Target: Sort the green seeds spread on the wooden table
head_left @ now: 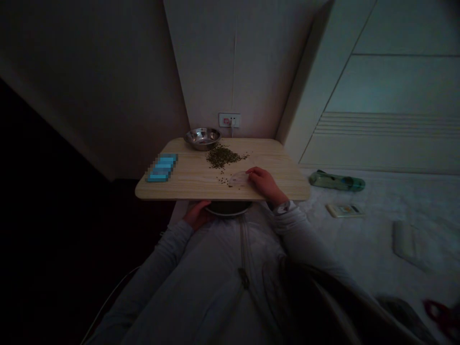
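My right hand (264, 183) pinches a clear half-round plastic piece, like a protractor (237, 179), low against the wooden tabletop (187, 184). A few small dark green beans, like mung beans, lie scattered by its left edge. Behind it spreads the main pile of beans (223, 157). Below the near table edge, my left hand (198, 214) grips the left rim of a dark round bowl with a pale rim (230, 209). The table covers most of that bowl, and its contents cannot be made out. A shiny steel bowl (203, 139) stands at the back left of the tabletop.
A blurred-out phone screen (162, 167) lies on the table's left. Behind is a wall socket (229, 120) with a plug. On the white bed (377, 201) to the right are a green pouch-like thing (338, 182), a pale remote control (345, 210) and a red-handled item (436, 311).
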A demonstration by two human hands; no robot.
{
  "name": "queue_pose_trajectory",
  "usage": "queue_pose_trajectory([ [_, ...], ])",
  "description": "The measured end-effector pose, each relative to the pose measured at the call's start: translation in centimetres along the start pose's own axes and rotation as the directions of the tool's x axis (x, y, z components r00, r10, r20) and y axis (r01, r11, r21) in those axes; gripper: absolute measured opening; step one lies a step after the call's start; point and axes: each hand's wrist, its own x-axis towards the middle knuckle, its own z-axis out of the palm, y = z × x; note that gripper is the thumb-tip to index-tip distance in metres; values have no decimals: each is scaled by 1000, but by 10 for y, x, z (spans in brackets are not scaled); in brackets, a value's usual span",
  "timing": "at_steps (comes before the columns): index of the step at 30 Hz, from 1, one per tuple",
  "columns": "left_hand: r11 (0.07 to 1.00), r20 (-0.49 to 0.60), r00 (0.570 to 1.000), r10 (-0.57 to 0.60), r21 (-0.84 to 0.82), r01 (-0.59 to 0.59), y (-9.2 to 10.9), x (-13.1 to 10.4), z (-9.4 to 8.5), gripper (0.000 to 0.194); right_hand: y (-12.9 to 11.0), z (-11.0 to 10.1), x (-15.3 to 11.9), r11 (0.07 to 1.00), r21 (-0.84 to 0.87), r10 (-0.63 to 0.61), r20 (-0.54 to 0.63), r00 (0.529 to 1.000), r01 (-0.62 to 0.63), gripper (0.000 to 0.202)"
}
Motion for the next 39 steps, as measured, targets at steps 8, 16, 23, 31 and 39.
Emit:
queue_pose_trajectory([
  [8, 1000, -9, 1000, 12, 28, -12, 0, 1, -1, 8, 1, 1, 0, 1000, 18, -10, -7, 1000, 10, 24],
  [16, 1000, -6, 1000, -1, 16, 1, 1, 0, 0, 10, 2, 0, 1, 1000, 5, -18, -25, 1000, 18, 24],
  [23, 1000, -8, 1000, 3, 20, -3, 0, -1, 0, 10, 0, 0, 0, 1000, 16, -5, -41, 999, 6, 24],
  [31, 1000, -3, 1000, 3, 4, -3, 0, 0, -1, 11, 0, 0, 0, 999, 33, 6, -51, 999, -4, 24],
  [39, 1000, 18, 1000, -2, 9, 2, 0, 1, -1, 9, 0, -1, 0, 998, 54, 10, -52, 999, -7, 23],
])
